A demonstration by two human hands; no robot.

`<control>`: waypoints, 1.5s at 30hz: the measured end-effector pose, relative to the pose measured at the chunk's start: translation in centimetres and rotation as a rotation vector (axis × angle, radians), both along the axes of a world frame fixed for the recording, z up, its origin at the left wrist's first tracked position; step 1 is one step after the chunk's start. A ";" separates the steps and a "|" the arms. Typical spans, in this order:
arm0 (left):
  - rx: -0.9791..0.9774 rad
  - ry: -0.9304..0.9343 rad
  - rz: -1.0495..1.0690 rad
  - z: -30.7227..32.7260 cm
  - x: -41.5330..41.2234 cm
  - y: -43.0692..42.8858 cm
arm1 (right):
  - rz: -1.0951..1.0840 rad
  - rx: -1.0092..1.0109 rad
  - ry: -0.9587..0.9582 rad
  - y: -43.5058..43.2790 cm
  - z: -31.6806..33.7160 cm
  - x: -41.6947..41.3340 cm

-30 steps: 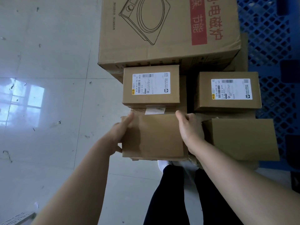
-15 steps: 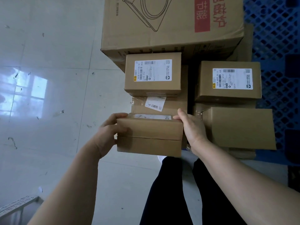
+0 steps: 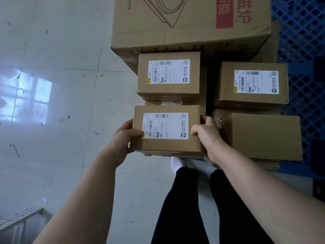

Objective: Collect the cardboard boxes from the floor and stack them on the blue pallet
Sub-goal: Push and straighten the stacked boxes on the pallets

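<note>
held between both hands: a small cardboard box [image 3: 167,128], white label facing up. gripped on its left side by the left hand [image 3: 121,140], thumb laid on the top at the yellow corner of the label, fingers curled round the edge. gripped on its right side by the right hand [image 3: 207,136], thumb on the top edge, fingers bent down along the side. placed at the front of the stack, over a lower box seen only by its taped edges; cannot tell whether resting on it or just above it. just behind, a second labelled box [image 3: 168,74], label up. to the right, a third labelled box [image 3: 251,85] and, in front of it, a plain box [image 3: 265,136] just beside the right hand. behind all of these, a large printed box [image 3: 190,23] with red characters. at the right of the stack, the blue pallet [image 3: 302,50] with its grid top. on the left, pale tiled floor [image 3: 52,50] with a window reflection. below, black trousers [image 3: 179,199] and a white shoe [image 3: 177,163].
</note>
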State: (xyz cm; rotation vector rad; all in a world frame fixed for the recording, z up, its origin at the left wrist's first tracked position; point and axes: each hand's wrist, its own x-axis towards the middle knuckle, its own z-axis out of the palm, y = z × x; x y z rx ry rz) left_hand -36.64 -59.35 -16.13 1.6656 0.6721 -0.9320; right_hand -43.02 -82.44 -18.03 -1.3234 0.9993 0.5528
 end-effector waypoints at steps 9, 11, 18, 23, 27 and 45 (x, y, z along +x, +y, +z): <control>0.052 -0.135 0.056 -1.8 1.5 -2.0 | -0.036 -0.072 -0.064 0.9 -1.1 2.3; 0.054 -0.173 0.066 -1.9 2.1 -2.4 | -0.033 -0.093 -0.100 0.9 -1.4 2.9; 0.394 -0.454 0.085 -1.4 1.1 -4.6 | -0.037 -0.132 -0.158 0.0 -2.0 1.5; 0.580 -1.049 -0.271 0.4 -2.2 -11.1 | -0.125 -0.408 -0.185 -4.1 -3.0 -1.6; 0.247 -0.884 -0.635 0.3 -4.4 -18.1 | -0.120 -0.690 -0.221 -9.2 -2.2 -4.6; 0.325 0.147 -0.025 -3.8 -7.8 -29.2 | -0.231 -0.545 0.242 -24.3 -3.1 -11.8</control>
